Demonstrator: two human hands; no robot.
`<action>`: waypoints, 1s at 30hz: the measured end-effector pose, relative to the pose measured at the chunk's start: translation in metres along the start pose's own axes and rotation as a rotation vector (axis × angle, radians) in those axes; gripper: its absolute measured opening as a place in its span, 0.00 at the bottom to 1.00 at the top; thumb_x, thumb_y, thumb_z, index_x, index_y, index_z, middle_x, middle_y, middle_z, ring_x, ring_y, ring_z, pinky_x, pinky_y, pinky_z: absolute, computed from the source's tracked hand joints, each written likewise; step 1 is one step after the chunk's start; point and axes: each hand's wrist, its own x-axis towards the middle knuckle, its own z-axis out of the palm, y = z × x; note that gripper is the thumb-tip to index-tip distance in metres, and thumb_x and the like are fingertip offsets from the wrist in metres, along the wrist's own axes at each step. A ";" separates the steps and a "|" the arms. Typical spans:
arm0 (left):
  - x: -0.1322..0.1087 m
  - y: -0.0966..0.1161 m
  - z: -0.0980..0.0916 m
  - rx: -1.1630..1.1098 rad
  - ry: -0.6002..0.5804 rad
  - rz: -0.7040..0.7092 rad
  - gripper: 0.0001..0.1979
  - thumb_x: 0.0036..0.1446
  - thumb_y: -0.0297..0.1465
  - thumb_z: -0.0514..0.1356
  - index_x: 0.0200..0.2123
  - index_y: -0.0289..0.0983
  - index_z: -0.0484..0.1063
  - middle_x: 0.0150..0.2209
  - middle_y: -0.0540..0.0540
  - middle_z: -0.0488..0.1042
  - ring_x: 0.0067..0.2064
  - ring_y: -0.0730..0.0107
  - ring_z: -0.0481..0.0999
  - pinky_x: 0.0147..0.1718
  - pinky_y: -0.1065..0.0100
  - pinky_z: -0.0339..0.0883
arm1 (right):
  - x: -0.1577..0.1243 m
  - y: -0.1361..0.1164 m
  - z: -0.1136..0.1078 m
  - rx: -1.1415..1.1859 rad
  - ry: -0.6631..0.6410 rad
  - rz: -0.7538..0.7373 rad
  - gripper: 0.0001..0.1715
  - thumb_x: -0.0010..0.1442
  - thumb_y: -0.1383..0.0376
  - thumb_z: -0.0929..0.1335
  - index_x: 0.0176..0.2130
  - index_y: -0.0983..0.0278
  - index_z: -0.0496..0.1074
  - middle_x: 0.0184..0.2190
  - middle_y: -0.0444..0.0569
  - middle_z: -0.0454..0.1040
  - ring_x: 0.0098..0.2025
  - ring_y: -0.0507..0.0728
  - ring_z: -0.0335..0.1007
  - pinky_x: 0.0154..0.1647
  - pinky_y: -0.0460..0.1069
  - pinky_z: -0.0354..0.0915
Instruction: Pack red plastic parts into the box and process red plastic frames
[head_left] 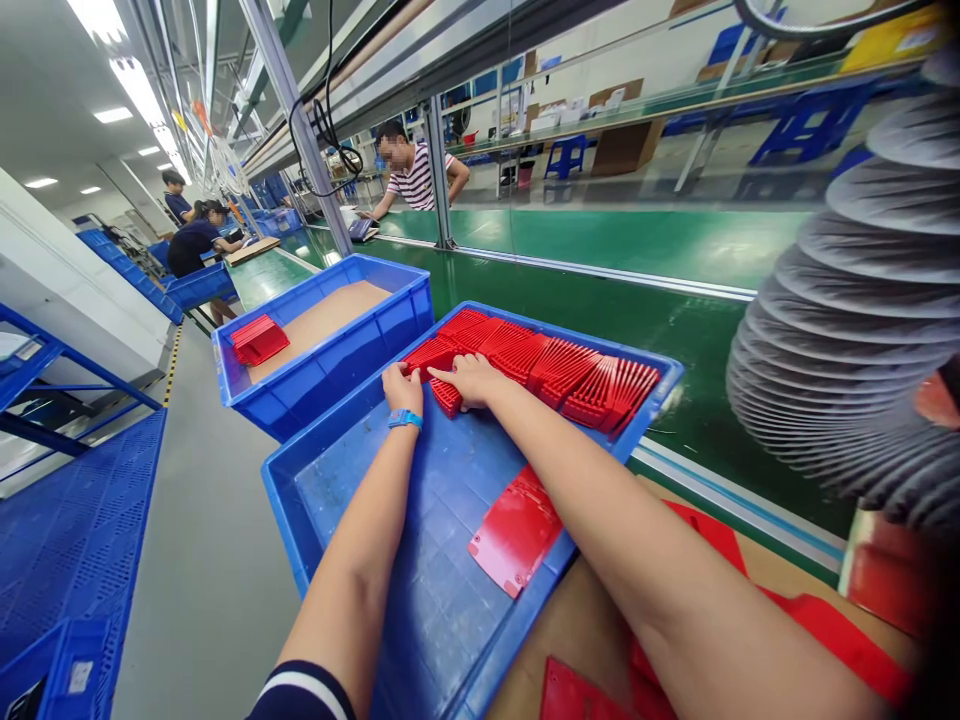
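Along the far wall of the crate, my left fingers (396, 376) curl down onto the near end of a long row of red ribbed plastic parts (536, 365). Can't tell if they're gripping. My right fingers (450, 372) lie almost straight, slightly spread, on a small red ribbed piece (447, 397) at the same end, with no visible grip. Hands nearly touching. The row leans overlapping, fanned against the far wall.

Blue band on my left wrist (405, 420), navy sleeve with white stripe (300, 695) at the bottom edge.

Same shallow blue plastic crate (285, 520) holds a flat red plate with small holes (516, 530), lying loose on its floor under my right forearm. Just left of it, a second blue plastic crate (300, 370) with a cardboard liner (322, 320) holds a small stack of red parts (259, 340).

Tan worktop (577, 620) at lower right carries more flat red plates (581, 695). Beyond: green conveyor belt (675, 420), grey ribbed duct (847, 300), person in striped shirt (412, 175) across the line.
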 end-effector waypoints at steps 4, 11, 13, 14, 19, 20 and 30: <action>-0.002 -0.012 -0.001 -0.070 -0.015 -0.017 0.14 0.59 0.35 0.55 0.46 0.34 0.67 0.44 0.43 0.70 0.41 0.67 0.72 0.40 0.59 0.69 | 0.008 0.002 0.000 -0.036 0.058 -0.052 0.54 0.43 0.68 0.73 0.63 0.58 0.48 0.56 0.58 0.62 0.58 0.67 0.55 0.58 0.61 0.48; -0.013 -0.012 0.006 -0.150 -0.010 -0.026 0.12 0.60 0.35 0.54 0.44 0.35 0.68 0.44 0.44 0.71 0.42 0.67 0.72 0.42 0.59 0.68 | 0.013 -0.001 0.007 -0.055 0.255 -0.123 0.30 0.60 0.69 0.59 0.61 0.59 0.54 0.59 0.56 0.58 0.61 0.63 0.51 0.62 0.60 0.43; -0.013 -0.011 0.008 -0.164 0.004 -0.045 0.12 0.60 0.35 0.54 0.43 0.35 0.68 0.43 0.44 0.71 0.41 0.68 0.72 0.41 0.60 0.69 | 0.016 -0.003 0.011 -0.043 0.298 -0.103 0.28 0.62 0.70 0.55 0.61 0.61 0.56 0.62 0.56 0.52 0.63 0.63 0.46 0.62 0.59 0.45; -0.013 -0.010 0.009 -0.169 0.018 -0.060 0.12 0.60 0.35 0.54 0.43 0.35 0.68 0.43 0.44 0.71 0.41 0.68 0.72 0.41 0.60 0.69 | 0.017 -0.003 0.013 -0.035 0.313 -0.086 0.28 0.62 0.70 0.54 0.61 0.62 0.56 0.63 0.57 0.50 0.63 0.63 0.44 0.62 0.59 0.45; -0.017 -0.003 0.022 -0.181 0.171 -0.181 0.15 0.59 0.34 0.55 0.48 0.35 0.66 0.49 0.42 0.68 0.47 0.63 0.70 0.45 0.55 0.67 | 0.023 -0.003 0.023 0.003 0.336 0.002 0.29 0.61 0.73 0.53 0.60 0.73 0.54 0.61 0.63 0.52 0.63 0.63 0.44 0.61 0.59 0.48; -0.019 -0.001 0.025 -0.183 0.198 -0.201 0.16 0.59 0.34 0.55 0.49 0.35 0.65 0.50 0.42 0.67 0.49 0.62 0.69 0.46 0.54 0.66 | 0.023 -0.002 0.025 0.007 0.336 0.009 0.29 0.60 0.73 0.53 0.60 0.74 0.54 0.62 0.62 0.52 0.64 0.63 0.43 0.62 0.59 0.47; -0.014 -0.003 0.020 -0.201 0.206 -0.219 0.14 0.59 0.34 0.55 0.46 0.35 0.67 0.46 0.43 0.69 0.44 0.65 0.71 0.43 0.57 0.68 | 0.015 -0.002 0.021 0.035 0.321 -0.017 0.37 0.54 0.76 0.58 0.63 0.72 0.48 0.64 0.57 0.46 0.65 0.64 0.38 0.63 0.59 0.43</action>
